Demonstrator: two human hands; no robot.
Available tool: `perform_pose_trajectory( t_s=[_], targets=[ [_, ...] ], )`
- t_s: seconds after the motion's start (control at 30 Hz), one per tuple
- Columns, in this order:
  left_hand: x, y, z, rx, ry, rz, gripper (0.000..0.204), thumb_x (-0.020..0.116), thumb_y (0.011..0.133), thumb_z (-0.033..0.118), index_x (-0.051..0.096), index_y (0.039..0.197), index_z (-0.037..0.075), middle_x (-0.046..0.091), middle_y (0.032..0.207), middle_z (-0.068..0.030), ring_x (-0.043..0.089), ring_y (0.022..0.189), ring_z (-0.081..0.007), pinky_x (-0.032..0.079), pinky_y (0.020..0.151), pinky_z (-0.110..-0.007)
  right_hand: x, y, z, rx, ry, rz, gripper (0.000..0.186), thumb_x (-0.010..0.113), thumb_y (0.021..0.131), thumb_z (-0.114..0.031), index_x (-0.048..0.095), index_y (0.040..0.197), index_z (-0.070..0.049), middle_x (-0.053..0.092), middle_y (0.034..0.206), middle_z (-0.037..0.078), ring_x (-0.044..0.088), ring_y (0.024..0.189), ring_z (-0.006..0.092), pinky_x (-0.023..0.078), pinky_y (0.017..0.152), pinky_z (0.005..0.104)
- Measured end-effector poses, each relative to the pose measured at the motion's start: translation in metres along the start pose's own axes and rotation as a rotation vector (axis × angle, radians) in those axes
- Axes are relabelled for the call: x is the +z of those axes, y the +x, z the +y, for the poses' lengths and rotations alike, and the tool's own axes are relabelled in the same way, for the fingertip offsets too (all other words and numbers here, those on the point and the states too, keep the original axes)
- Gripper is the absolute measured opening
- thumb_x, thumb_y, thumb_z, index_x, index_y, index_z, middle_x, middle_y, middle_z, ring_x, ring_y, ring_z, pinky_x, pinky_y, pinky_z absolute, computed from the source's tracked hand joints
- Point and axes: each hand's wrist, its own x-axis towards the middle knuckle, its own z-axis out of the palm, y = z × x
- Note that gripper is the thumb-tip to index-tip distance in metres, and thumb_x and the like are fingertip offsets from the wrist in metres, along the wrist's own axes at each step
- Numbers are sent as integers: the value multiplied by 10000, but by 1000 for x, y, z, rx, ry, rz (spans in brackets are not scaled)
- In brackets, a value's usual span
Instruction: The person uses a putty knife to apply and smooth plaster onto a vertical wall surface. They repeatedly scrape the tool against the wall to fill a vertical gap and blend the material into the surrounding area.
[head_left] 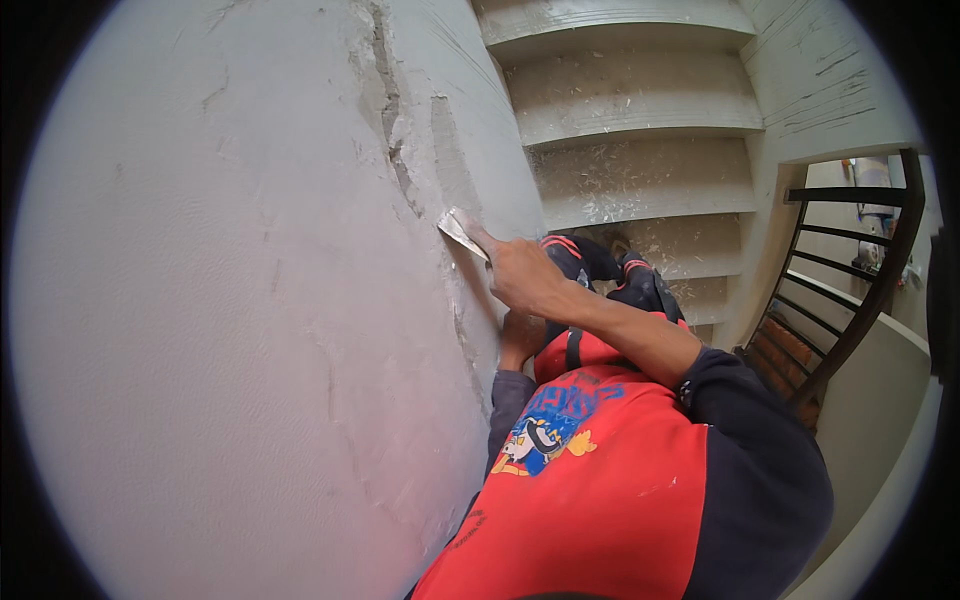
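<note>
My right hand (525, 275) grips a putty knife (462, 233), its pale, plaster-smeared blade up against the wall (250, 330). A finger stretches along the tool toward the blade. Just above the blade runs a long, jagged crack (385, 90) with broken edges. Beside that crack is a grey scraped strip (452, 150). Further down, a thinner line of chipped plaster (462, 335) continues along the wall. My left hand (520, 338) is close to the wall under my right forearm, which hides its fingers.
Concrete stairs (635, 95) with white chips and dust scattered over them lie ahead on the right. A dark metal railing (850, 310) stands at the far right, with reddish bricks (785, 350) visible behind its bars. My legs and shoes (640, 285) are on the lower steps.
</note>
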Motion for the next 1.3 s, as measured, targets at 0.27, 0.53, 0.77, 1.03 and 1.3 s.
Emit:
perform_pose_trajectory(
  t_s=[0.27,0.53,0.77,1.03,1.3],
  targets=[
    [-4,5,0,-42,-5,-5,376,512,878,269,536,1173,37,603,1072,-263,563,1013,-436,464,812,-508,7,-18,-16,-139,89,78,697,511,823,-97,233,1459,-167,584,769,252,592,780,435,469,721,506],
    [-7,5,8,-56,-10,-27,373,511,879,267,539,1168,34,606,1066,-262,566,1009,-436,465,810,-506,6,-14,12,-193,180,81,587,514,830,-78,400,1401,-155,602,780,231,587,723,402,461,690,466],
    [-8,5,11,-79,-28,-52,369,510,879,265,541,1164,32,608,1060,-262,568,1005,-437,465,808,-504,13,-1,8,-120,126,136,641,505,795,-34,389,1410,-177,608,812,262,583,718,422,453,697,473],
    [-8,8,9,-94,-22,-52,366,509,880,263,544,1160,30,611,1053,-262,570,1001,-437,466,806,-502,16,0,9,-112,140,122,695,488,765,-41,366,1418,-242,604,746,278,600,707,450,475,692,508],
    [-13,13,11,-128,-12,-61,362,508,880,261,547,1155,27,614,1047,-262,572,997,-437,467,804,-500,4,20,-6,-91,191,173,680,476,752,-29,389,1405,-196,590,779,294,591,719,453,469,680,491]
  ],
)
